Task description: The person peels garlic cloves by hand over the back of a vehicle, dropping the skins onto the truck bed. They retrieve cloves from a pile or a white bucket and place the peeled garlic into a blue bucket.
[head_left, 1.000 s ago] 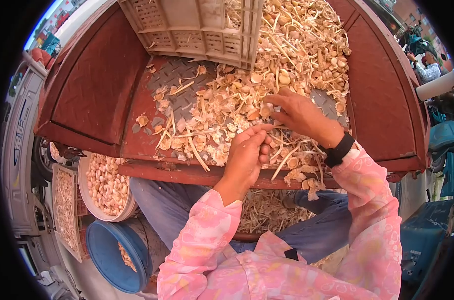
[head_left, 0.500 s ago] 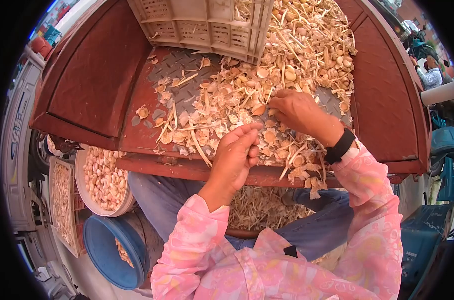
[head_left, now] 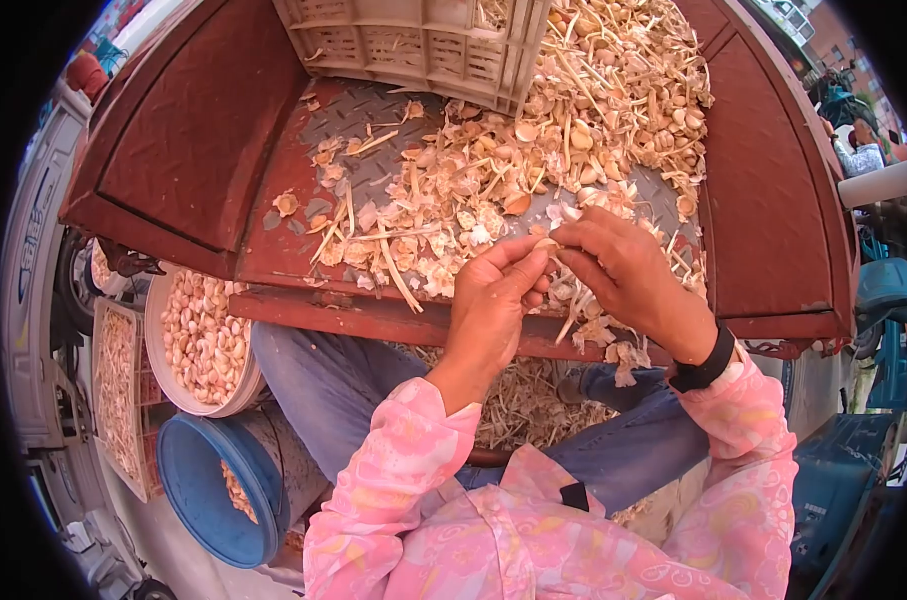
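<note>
My left hand (head_left: 495, 298) and my right hand (head_left: 628, 270) meet above the front edge of the red metal bed. Between their fingertips is a small pale garlic clove (head_left: 545, 244), partly covered by the fingers. Both hands are closed in a pinch on it. Around and beyond them lies a heap of garlic skins and dry stalks (head_left: 453, 200), with loose cloves mixed in. A black band circles my right wrist.
A beige plastic crate (head_left: 413, 50) stands tilted at the back of the red bed (head_left: 188, 150). Down to the left are a white bucket of garlic cloves (head_left: 208, 335), a blue bucket (head_left: 198, 490) with some cloves, and a crate (head_left: 118, 390). Stalks and skins lie below, between my legs.
My right hand has come back from the heap toward me and met the left. My left hand has shifted slightly right, and a clove now shows between the fingertips.
</note>
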Motion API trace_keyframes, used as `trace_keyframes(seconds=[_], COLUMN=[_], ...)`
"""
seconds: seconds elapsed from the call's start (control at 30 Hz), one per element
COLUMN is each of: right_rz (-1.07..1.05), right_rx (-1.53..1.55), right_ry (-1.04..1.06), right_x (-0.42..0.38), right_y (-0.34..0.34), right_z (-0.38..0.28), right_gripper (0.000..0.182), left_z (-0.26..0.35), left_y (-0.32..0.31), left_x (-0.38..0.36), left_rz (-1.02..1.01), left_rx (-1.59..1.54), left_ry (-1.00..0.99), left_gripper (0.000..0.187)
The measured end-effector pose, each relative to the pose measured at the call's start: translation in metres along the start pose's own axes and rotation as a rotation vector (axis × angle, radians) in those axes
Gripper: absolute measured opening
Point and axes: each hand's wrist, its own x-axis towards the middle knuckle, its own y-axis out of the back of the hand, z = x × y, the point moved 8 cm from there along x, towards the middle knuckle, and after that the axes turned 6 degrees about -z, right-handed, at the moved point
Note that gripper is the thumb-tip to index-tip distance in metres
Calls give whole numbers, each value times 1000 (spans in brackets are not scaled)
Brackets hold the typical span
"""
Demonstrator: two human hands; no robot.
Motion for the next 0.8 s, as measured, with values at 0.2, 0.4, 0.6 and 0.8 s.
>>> trace_keyframes(seconds=[0.2, 0.4, 0.6, 0.8], right_rz=[-37, -161, -255, -116], right_rx=[-269, -316, -310, -491], right_ry=[38, -5, -220, -151], right_x=[-11, -13, 6, 71], right_y=[-5, -13, -13, -26], right_z=[-9, -8, 43, 76], right_gripper=[16, 12, 11, 10], left_z=[-6, -13, -3, 7], left_y=[-4, -8, 2, 8], left_x=[-4, -11, -21, -19], left_rz=[5, -7, -47, 29], left_rx=[67, 171, -141, -197], left_ry=[-60, -65, 38, 150], left_gripper=[21, 20, 16, 18])
